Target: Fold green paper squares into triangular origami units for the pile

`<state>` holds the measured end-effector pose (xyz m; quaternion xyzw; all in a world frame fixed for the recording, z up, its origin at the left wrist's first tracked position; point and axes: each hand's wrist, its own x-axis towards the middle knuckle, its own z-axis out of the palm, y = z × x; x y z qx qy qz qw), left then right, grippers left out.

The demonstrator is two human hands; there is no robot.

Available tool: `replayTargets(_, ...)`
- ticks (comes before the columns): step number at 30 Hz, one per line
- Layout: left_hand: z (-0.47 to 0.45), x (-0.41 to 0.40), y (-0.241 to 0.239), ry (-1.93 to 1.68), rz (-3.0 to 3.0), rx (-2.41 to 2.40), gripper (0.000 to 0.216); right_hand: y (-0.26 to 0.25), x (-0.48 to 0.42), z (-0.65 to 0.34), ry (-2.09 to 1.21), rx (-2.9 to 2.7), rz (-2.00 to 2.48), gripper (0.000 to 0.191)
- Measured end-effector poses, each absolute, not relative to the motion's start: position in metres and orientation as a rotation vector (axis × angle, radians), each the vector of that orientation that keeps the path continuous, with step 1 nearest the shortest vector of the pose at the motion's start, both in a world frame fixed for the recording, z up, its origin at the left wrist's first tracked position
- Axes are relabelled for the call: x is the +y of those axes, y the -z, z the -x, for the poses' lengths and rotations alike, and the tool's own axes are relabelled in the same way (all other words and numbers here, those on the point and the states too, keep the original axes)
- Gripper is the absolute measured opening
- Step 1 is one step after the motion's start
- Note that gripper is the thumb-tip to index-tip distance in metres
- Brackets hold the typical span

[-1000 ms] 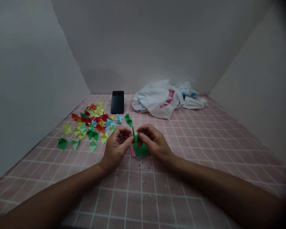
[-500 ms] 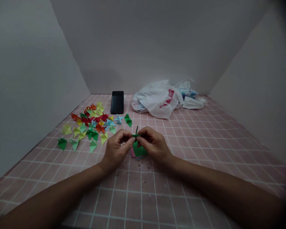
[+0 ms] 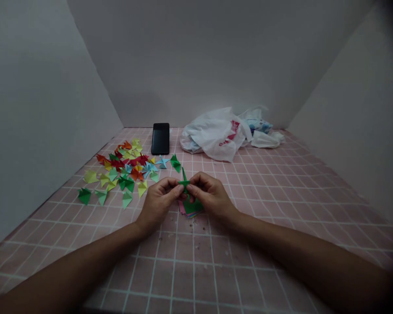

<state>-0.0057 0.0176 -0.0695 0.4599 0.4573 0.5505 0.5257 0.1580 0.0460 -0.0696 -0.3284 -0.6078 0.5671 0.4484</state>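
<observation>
Over the middle of the pink grid tabletop [image 3: 183, 279], what have the hands got?

Both are on one small green folded paper piece [image 3: 184, 183]. The left hand [image 3: 157, 205] and right hand [image 3: 211, 196] have their fingers curled and pressed together, pinching it between them. A thin point sticks up above their fingertips.

Where is the piece, exactly?

It's held in the air just above a stack of coloured paper squares [image 3: 191, 208], green on top with pink at the edge. A heap of folded paper shapes [image 3: 124, 168] lies left of the left hand, and a black phone [image 3: 160, 138] and a white plastic bag [image 3: 212, 135] sit farther back.

What could go wrong from here?

Squeezing too hard or twisting unevenly could crease or tear that thin point. If the pinch slips, the piece could drop onto the stack or among the dark crumbs [image 3: 193, 226]. A careless sweep of the left wrist could also scatter the nearest shapes. The fingers hide most of the paper, so the exact grip is hard to judge.
</observation>
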Motion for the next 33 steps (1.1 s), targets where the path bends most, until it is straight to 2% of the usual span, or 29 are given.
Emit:
replayTargets(11, 0.0047, 0.0184, 0.0693, -1.277, -0.998, 1.053, 0.031, 0.0717, 0.0463, -0.1578, -1.483, -1.502, 0.824, 0.015)
replayTargets(28, 0.004, 0.0164, 0.0658, -1.372, -1.238, 1.141, 0.021, 0.0701, 0.0441, -0.1593, -1.094, -1.694, 0.777, 0.007)
replayTargets(33, 0.0057, 0.0138, 0.0686, -1.35, -1.25, 1.093, 0.019, 0.0701, 0.0414, -0.1596, -0.914, -1.77, 0.798, 0.011)
